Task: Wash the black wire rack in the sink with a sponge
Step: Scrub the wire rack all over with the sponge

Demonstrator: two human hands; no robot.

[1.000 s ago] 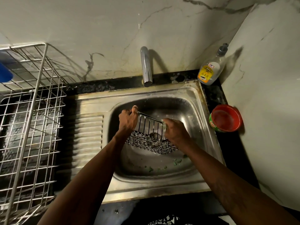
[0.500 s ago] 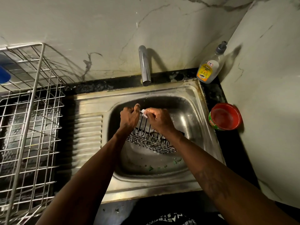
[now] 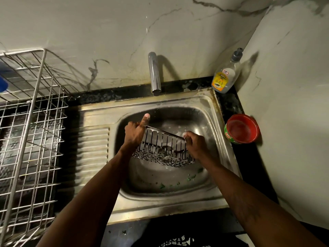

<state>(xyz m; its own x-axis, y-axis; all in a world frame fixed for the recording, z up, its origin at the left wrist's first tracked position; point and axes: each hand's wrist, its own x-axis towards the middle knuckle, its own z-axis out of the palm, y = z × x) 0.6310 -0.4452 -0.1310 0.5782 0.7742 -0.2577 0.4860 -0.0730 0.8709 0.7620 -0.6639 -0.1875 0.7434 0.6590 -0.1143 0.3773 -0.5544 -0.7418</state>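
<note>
We look down on a pale, dark-veined marble wall (image 3: 106, 32) that turns a corner at the right. Below it a black stone desk (image 3: 249, 175) carries a stainless steel sink (image 3: 94, 148) with a ribbed draining board on its left. Left of the sink stands a tall silver wire dish drainer (image 3: 32, 139), with something blue (image 3: 2, 82) cut off at the picture's edge behind its bars. Two bare forearms reach in from the bottom over the basin. The black wire rack (image 3: 160, 147), a shallow basket with upright bars and a mesh floor flecked with foam, is inside the basin, tilted so that its top rail slopes down to the right. Whether its floor touches the basin we cannot tell. Our left hand (image 3: 134, 134) grips the left end of that rail, fingers curled round it and thumb pointing up. Our right hand (image 3: 195, 143) is at the right end of the rail, fingers curled round a small pale sponge (image 3: 184, 134) that touches the wire; most of the sponge is hidden. A curved chrome tap (image 3: 154, 73) rises from the back rim. In the corner stands a clear pump bottle with a yellow label (image 3: 225, 75). Nearer to us, on the desk just beside the sink's right rim, sits a red plastic bowl (image 3: 242, 129) with a green band. Small green scraps (image 3: 191, 177) lie on the basin floor near the front.
</note>
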